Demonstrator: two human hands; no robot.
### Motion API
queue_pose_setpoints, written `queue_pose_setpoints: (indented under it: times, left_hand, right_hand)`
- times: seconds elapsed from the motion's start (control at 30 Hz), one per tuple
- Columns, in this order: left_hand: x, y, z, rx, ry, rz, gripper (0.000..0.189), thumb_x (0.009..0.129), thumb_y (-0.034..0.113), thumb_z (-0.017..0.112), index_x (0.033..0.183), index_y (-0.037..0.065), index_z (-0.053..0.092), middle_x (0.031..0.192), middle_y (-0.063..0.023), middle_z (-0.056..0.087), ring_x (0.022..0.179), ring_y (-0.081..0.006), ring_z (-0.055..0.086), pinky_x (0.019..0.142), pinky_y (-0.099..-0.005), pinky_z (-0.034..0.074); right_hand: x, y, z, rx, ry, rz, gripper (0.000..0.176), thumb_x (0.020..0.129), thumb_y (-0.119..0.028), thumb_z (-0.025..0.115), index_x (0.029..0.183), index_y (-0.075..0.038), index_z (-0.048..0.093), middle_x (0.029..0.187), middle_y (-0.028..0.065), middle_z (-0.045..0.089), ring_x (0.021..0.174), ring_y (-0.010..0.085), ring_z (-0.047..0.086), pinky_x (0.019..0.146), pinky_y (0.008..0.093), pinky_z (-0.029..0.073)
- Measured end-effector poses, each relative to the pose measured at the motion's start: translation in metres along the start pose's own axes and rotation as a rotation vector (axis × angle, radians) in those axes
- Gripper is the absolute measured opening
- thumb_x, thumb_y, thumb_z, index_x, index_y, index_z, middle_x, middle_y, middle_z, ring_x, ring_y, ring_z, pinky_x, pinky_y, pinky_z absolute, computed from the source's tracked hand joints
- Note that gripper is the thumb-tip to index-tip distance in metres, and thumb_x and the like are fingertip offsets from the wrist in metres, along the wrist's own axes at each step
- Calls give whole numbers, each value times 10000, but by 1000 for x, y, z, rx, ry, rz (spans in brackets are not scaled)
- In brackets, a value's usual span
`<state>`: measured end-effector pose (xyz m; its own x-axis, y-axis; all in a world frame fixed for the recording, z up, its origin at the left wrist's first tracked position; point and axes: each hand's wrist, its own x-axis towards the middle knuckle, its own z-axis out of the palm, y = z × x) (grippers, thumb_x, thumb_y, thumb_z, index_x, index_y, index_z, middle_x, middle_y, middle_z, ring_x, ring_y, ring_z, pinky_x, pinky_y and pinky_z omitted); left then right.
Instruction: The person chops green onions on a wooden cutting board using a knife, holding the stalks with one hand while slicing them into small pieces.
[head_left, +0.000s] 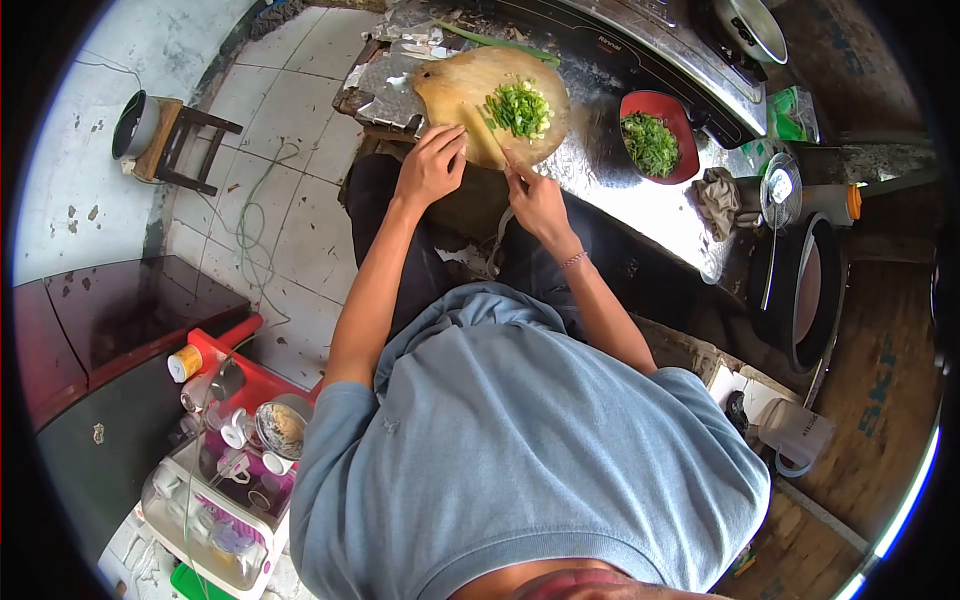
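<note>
A round wooden cutting board (450,85) lies on the worn counter, with a pile of chopped green onion (520,110) on its right half. My right hand (540,208) is closed around the handle of a knife (490,128), whose blade points away from me over the board, left of the pile. My left hand (430,168) rests at the board's near left edge, fingers bent together close to the blade. A bit of green shows at its fingertips; what it pinches is mostly hidden.
A red bowl (684,125) of chopped greens stands right of the board, beside a Rinnai stove (640,65). One long green onion leaf (500,42) lies behind the board. Farther right are a crumpled cloth (717,203), a wire strainer (779,190) and a dark pan (770,290).
</note>
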<state>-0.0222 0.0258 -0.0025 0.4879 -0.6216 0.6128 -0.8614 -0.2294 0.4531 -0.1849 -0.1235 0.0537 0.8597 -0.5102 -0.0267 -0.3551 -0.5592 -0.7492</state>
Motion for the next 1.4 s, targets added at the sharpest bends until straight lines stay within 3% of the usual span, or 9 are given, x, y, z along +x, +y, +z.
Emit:
queue_pose_setpoints:
  times: [0.2,0.5,0.57,0.7,0.77,1.0,1.13,1.2,1.4]
  left_hand:
    - [-1,3,0,-10,0,-46,200,925,58,700,1091,-25,773,1173,-148,748,1153,-331,694,1002,-431,568]
    - [1,3,0,-47,21,-62,169,922,53,694,1053,-18,774,1134,-146,747,1125,-334,699,976,-437,573]
    - [2,2,1,-50,35,-56,150,914,43,699,1032,-16,771,1116,-143,752,1113,-332,706,968,-434,578]
    - [2,0,0,-54,25,-52,144,900,25,711,1024,-20,770,1115,-147,755,1104,-334,713,958,-432,583]
    - [2,0,1,-48,41,-40,143,898,24,713,1021,-23,769,1111,-148,755,1104,-336,714,957,-432,583]
    - [1,-1,3,-44,54,-42,146,892,12,715,1023,-23,770,1108,-154,758,1106,-336,718,957,-434,585]
    - [0,0,2,-45,65,-49,161,899,39,708,1038,-5,777,1134,-123,765,1129,-303,714,979,-409,586]
    - [-1,0,1,-53,50,-58,188,897,16,710,1074,16,774,1153,-127,765,1145,-315,714,992,-419,582]
    - [-1,3,-2,-31,33,-92,182,908,43,711,1076,20,776,1166,-129,764,1147,-320,714,1001,-428,579]
  right_hand:
    - [-9,-7,9,77,-134,66,398,1038,-201,599,1431,-189,663,891,296,685,858,473,698,743,500,554]
    - [-6,-11,11,-16,-135,29,404,1031,-192,599,1431,-188,661,900,280,699,838,475,697,740,552,547]
    - [3,-3,24,-29,-41,-127,397,1024,-184,607,1416,-172,669,880,268,708,811,467,702,726,548,556]
    - [4,3,32,36,48,-246,384,1015,-175,616,1392,-155,682,834,268,706,772,459,705,703,545,566]
    - [-7,1,26,-70,-23,-129,386,1004,-167,620,1385,-161,687,803,264,701,737,458,703,684,555,566]
    - [10,7,41,-15,81,-235,390,1003,-182,621,1387,-194,687,779,249,706,719,459,702,677,564,564]
    - [-3,9,24,-91,44,-140,378,1017,-206,619,1387,-201,696,787,246,708,740,460,704,684,547,563]
    - [-4,10,15,16,80,-44,382,1031,-210,607,1405,-197,685,813,264,702,771,470,702,700,532,557]
    - [-2,1,6,47,-66,7,397,1051,-234,594,1440,-187,655,844,308,672,816,479,695,736,516,542]
